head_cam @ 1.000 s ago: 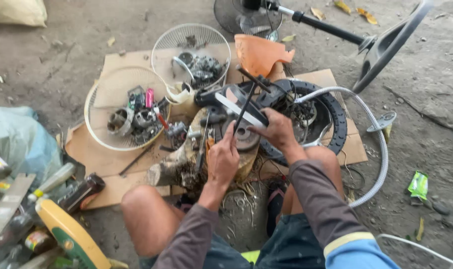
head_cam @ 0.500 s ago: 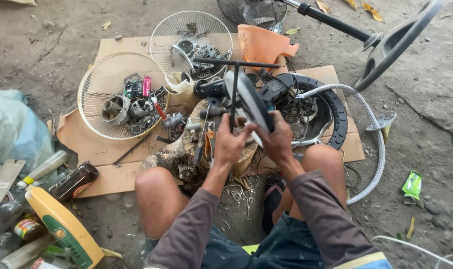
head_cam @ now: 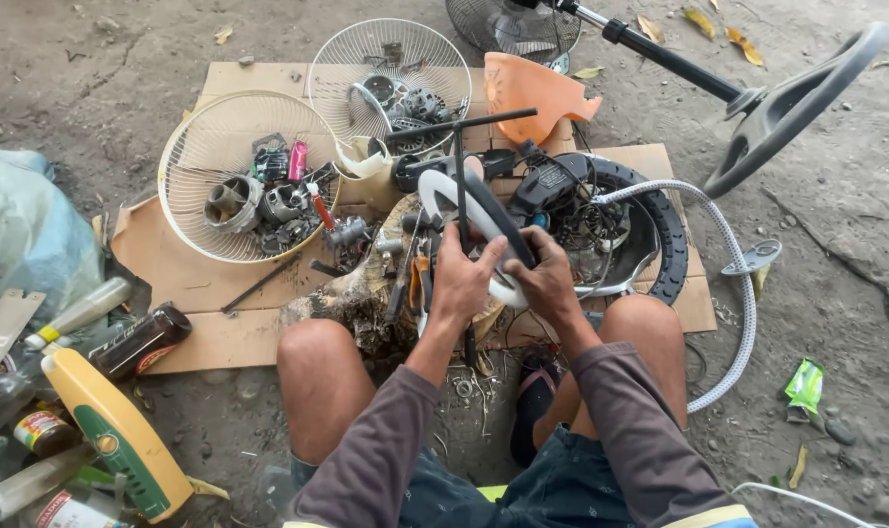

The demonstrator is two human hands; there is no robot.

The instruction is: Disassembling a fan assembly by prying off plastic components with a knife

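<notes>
since a moment ago you've tipped the white-and-black ring (head_cam: pixel 483 220) up on edge and drawn it toward you, so it now stands over the stump (head_cam: pixel 361 293) near the cardboard's (head_cam: pixel 219 323) front edge, with the t-bar tool (head_cam: pixel 459 147) upright beside it. your left hand (head_cam: pixel 461 284) is wrapped shut around the tool's shaft and the ring's near rim. your right hand (head_cam: pixel 545 284) pinches the ring's dark edge, both forearms reaching out between your knees.

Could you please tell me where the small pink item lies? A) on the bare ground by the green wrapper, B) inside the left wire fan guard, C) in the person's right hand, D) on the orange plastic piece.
B: the pink item lies among the metal parts inside the left fan guard on the cardboard.
</notes>
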